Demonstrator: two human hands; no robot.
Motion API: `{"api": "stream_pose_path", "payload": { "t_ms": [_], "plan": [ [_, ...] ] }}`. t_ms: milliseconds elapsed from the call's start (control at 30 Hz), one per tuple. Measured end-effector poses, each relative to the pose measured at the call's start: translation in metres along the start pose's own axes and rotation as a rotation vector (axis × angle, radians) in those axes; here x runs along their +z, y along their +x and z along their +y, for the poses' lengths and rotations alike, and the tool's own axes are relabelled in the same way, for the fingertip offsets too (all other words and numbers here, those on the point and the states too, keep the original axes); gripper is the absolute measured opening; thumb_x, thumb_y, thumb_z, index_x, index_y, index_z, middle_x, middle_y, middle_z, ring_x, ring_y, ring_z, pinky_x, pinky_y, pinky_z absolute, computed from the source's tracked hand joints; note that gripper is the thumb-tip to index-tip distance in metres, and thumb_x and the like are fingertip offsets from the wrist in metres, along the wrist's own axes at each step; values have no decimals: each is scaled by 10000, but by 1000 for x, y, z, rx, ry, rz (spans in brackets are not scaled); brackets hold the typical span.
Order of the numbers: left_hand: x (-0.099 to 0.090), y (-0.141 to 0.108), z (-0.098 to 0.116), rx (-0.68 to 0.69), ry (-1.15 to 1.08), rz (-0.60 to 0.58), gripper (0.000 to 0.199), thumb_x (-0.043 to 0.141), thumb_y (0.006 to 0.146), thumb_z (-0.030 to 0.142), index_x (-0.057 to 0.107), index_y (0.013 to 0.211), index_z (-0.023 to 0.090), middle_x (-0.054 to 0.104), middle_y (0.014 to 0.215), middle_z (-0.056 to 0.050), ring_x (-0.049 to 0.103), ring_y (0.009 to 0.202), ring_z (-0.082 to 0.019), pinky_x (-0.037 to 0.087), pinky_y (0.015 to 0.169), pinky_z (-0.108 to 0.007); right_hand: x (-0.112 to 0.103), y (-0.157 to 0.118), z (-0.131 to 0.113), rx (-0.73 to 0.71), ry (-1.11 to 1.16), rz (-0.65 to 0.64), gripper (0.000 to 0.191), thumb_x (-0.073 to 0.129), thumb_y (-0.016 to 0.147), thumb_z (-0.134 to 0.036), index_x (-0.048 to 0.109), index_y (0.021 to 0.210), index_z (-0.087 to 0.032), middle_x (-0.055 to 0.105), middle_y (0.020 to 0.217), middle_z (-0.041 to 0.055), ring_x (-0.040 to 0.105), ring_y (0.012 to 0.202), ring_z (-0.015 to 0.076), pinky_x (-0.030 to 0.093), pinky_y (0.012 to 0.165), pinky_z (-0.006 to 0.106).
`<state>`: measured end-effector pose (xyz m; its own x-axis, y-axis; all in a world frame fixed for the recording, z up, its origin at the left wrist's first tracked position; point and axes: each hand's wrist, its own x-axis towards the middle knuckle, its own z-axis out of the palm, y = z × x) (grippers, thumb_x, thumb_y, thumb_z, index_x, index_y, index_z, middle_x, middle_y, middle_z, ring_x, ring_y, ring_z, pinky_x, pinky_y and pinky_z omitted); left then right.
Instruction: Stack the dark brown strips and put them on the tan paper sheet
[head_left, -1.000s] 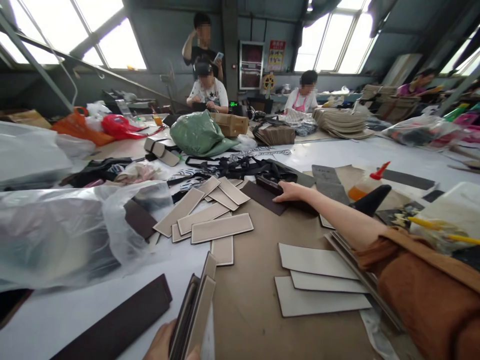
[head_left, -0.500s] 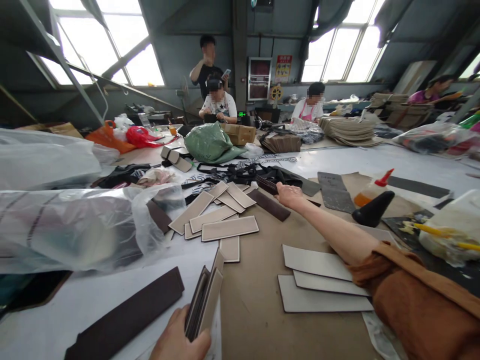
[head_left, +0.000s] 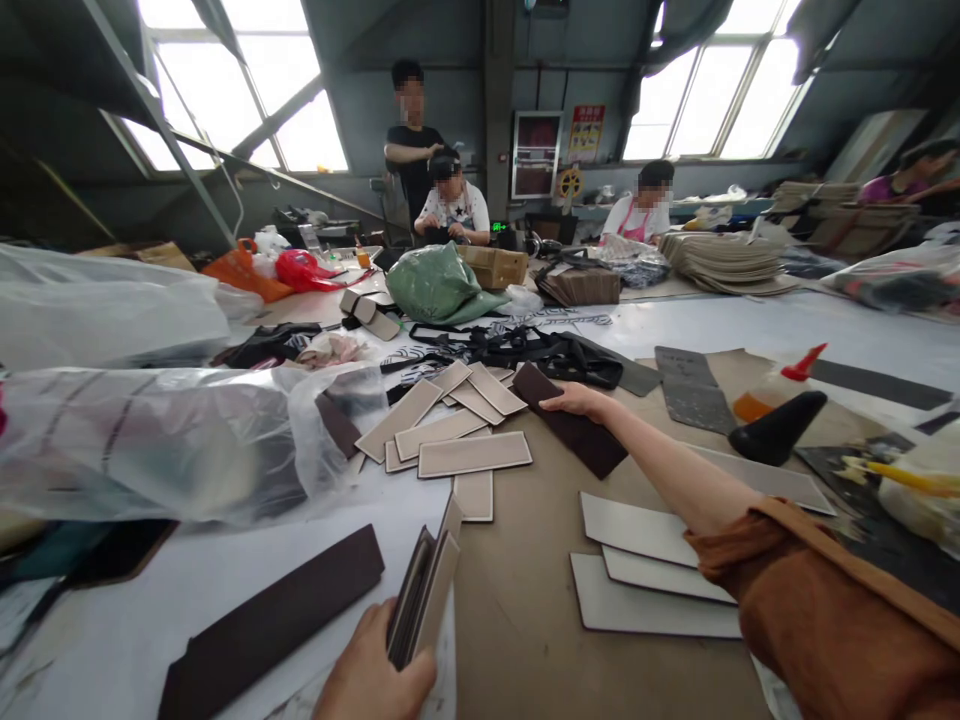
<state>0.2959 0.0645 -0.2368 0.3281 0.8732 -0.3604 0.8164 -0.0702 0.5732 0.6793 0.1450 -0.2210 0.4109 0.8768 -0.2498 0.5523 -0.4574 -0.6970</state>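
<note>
My left hand (head_left: 375, 665), low in the middle, is closed around a stack of flat rectangular panels (head_left: 424, 595), beige on the right side with dark edges between. Farther forward, my right hand (head_left: 579, 402) grips the edge of dark brown panels (head_left: 566, 425), which lie flat or nearly flat by the beige pile; how many are there cannot be made out. That loose pile of beige panels (head_left: 474, 456) overlaps at several angles. A long dark brown piece (head_left: 277, 620) rests left of my left hand. Under my right forearm are several pale panels (head_left: 652, 595).
Clear plastic-wrapped bundles (head_left: 150, 440) fill the left side. Black straps (head_left: 517, 350) and a green bag (head_left: 435, 283) lie beyond the pile. To the right stand a red-tipped bottle (head_left: 780, 385) and a black cone-shaped object (head_left: 780, 428). Other people work across the table.
The dark panels in my right hand have turned from edge-on to flat and come lower over the brown surface. My left hand keeps its stack. The view has shifted slightly left.
</note>
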Motion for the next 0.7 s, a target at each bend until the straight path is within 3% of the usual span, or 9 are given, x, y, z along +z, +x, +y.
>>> {"api": "stream_pose_path", "payload": {
  "t_ms": [100,233,333,433,533,700],
  "plan": [
    [-5,-8,11,-59,-19,-23,279,472,702,167,548,966,120,632,938,-86,606,820,-180,444,749,-247,3,-1,-2,-9,-59,3,348,644,792,-263,624,1114,-133,671,907,56,633,735,162,494,631,205],
    [-10,-12,19,-71,-20,2,265,514,666,166,565,924,135,639,900,-77,587,743,-158,426,674,-235,4,-3,-11,-25,-220,76,354,686,736,-265,634,1031,-76,652,923,111,621,818,234,483,650,247],
    [-12,-12,18,-53,-27,11,260,516,650,167,589,898,133,648,843,-70,576,706,-156,410,632,-238,1,-20,-27,-41,-257,150,371,710,715,-298,625,988,-62,647,892,133,622,790,253,481,599,259],
    [-13,-12,16,-27,-40,5,274,519,645,177,611,901,139,655,785,-51,581,689,-160,399,596,-235,-1,-58,-54,-67,-89,150,347,691,756,-352,613,964,-86,657,819,99,624,656,203,475,513,234],
    [-17,-11,13,-7,-44,13,277,520,654,189,615,908,137,668,799,-53,600,712,-171,404,586,-231,5,-108,-81,-109,59,61,348,710,750,-334,598,999,-117,666,805,70,622,613,183,481,493,224],
    [-20,-14,10,-18,-27,80,287,522,667,216,589,922,102,671,863,-124,628,798,-234,433,635,-268,51,-169,-89,-55,184,-191,304,646,807,-285,564,1052,-126,673,870,82,641,680,199,509,555,249]
  ]
}}
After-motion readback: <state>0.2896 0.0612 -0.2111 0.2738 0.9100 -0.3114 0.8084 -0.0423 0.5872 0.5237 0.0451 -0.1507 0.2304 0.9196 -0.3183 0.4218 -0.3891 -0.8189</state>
